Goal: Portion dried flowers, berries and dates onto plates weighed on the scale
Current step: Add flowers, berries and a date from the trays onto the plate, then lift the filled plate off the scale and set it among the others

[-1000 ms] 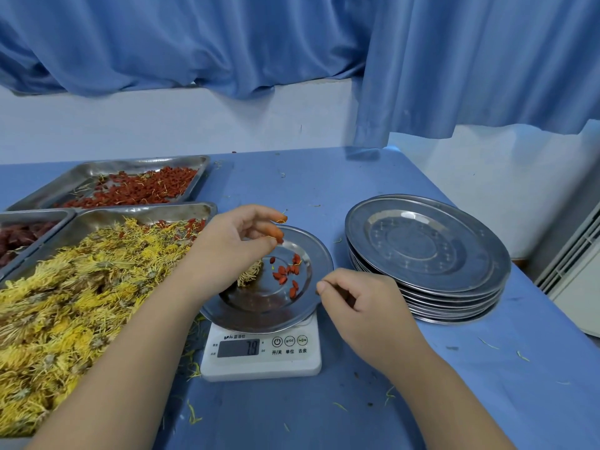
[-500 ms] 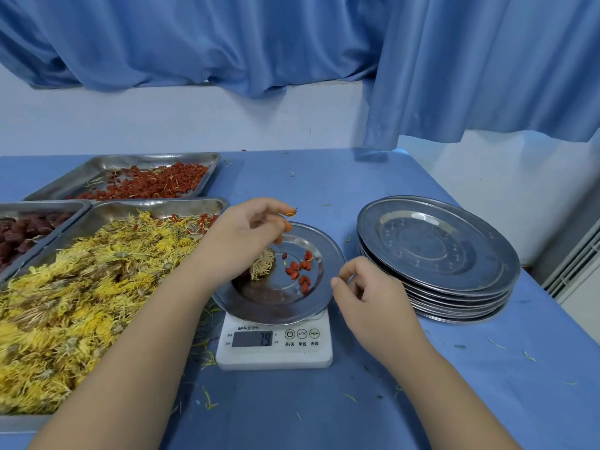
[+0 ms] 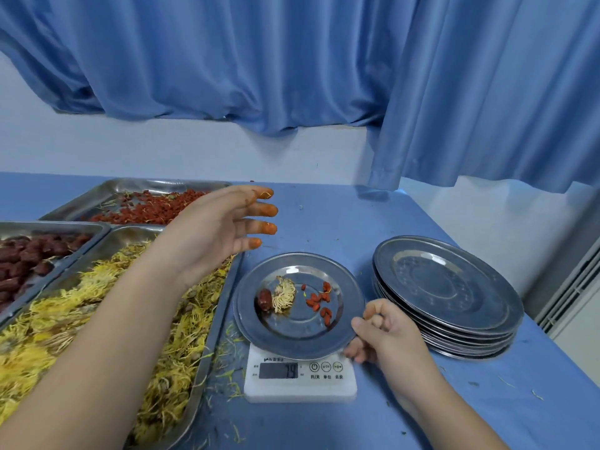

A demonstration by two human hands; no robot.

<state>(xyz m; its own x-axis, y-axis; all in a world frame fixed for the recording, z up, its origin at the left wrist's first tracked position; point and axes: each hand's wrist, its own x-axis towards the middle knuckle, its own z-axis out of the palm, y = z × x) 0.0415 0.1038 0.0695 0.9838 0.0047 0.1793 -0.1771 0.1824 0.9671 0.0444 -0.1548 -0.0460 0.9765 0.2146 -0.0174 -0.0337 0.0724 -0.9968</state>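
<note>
On the table (image 3: 324,216), the flower tray (image 3: 130,237) lies at nine o'clock of the scale (image 3: 300,389) and the plate stack (image 3: 444,287) at three. The plate (image 3: 292,332) sits on the scale. The left hand (image 3: 207,241) hovers at ten o'clock, fingers spread; the right hand (image 3: 386,339) pinches the plate's rim at four. On the plate lie a flower (image 3: 284,293), a date (image 3: 264,300) and berries (image 3: 319,302).

A big blue curtain (image 3: 259,60) hangs across the top, from 10 o'clock to 2 o'clock, with lots of soft folds. On the 2 o'clock side it hangs lower, down near the far edge of the tabletop (image 3: 324,209). Under the curtain is a plain white wall (image 3: 146,151). The tabletop is blue and fills the bottom half. Past its right edge, at 3 o'clock, stands a white thing with slats (image 3: 573,289); I cannot tell what it is.
</note>
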